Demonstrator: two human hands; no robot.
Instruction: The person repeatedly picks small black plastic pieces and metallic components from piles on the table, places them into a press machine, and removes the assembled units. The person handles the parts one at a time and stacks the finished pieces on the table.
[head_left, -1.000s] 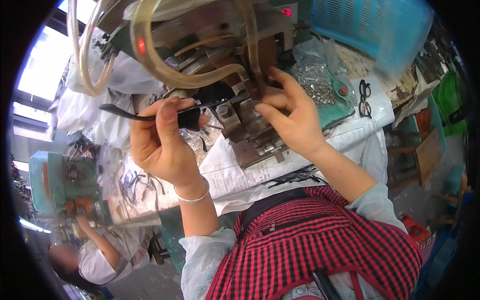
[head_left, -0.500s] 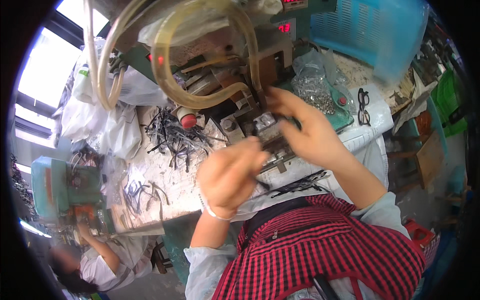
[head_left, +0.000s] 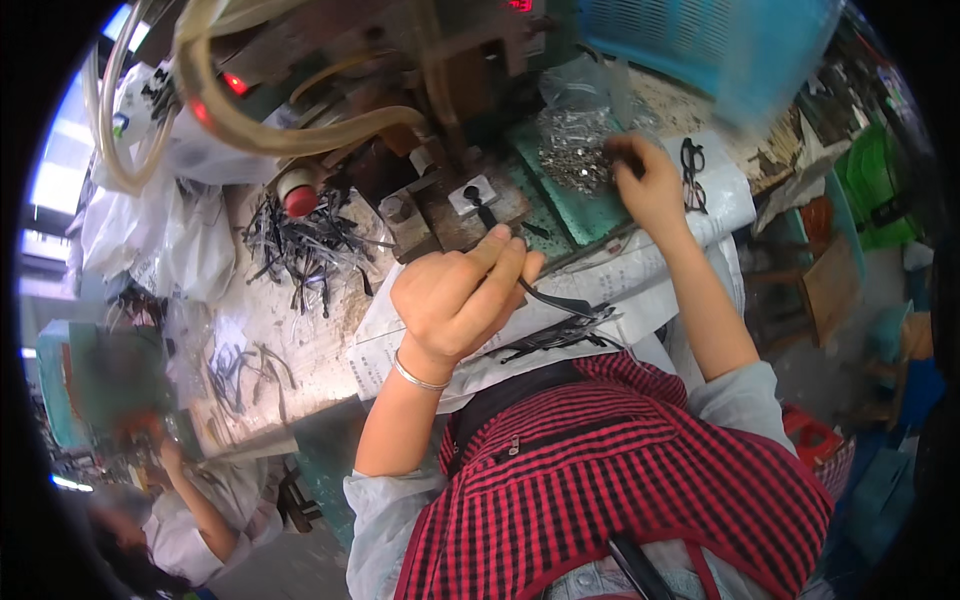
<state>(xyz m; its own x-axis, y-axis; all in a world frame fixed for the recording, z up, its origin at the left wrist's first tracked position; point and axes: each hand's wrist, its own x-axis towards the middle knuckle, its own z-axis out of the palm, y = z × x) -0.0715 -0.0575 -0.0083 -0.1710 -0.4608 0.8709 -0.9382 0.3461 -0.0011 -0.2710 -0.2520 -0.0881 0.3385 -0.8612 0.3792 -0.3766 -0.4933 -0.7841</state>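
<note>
Presently, left hand (head_left: 455, 300): clamped on a dark eyeglass temple (head_left: 487, 214), its end laid over the pale block (head_left: 486, 187).
Right hand (head_left: 650, 188): curled beside the clear bag (head_left: 572, 115); whether anything is pinched cannot be told.
Clear bag: small metal parts (head_left: 578, 168) are heaped in it.
Blue basket (head_left: 660, 45): contents cannot be seen.

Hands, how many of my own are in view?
2. Your left hand is near the middle, holding a dark, slender strip; your right hand is farther right, at the edge of the heap of small metal pieces.
</note>
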